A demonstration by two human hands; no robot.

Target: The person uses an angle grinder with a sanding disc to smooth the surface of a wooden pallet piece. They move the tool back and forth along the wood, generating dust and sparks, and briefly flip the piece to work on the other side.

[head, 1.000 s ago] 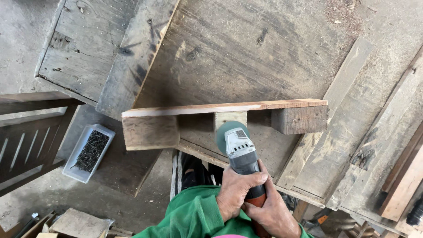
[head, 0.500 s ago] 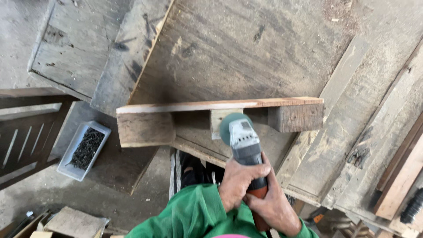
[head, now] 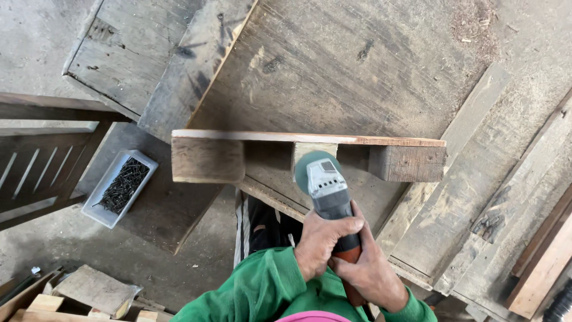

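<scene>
Both my hands grip an angle grinder [head: 326, 188] with a grey head and a green disc. My left hand [head: 322, 241] wraps the body from the left, my right hand [head: 372, 271] holds the orange rear handle. The disc touches the middle block [head: 314, 150] of a wooden piece [head: 307, 139] made of a long top board with three blocks under it. That piece stands on edge on a big worn wooden panel [head: 357, 65]. My green sleeves show at the bottom.
A white tray of dark nails [head: 121, 187] sits on a board at the left. A slatted wooden frame [head: 36, 167] lies at far left. Loose planks [head: 545, 268] lean at the right. Wood offcuts [head: 89, 295] lie at bottom left.
The grinder has moved slightly up and left, so its disc now sits against the middle block. Both hands keep their grip.
</scene>
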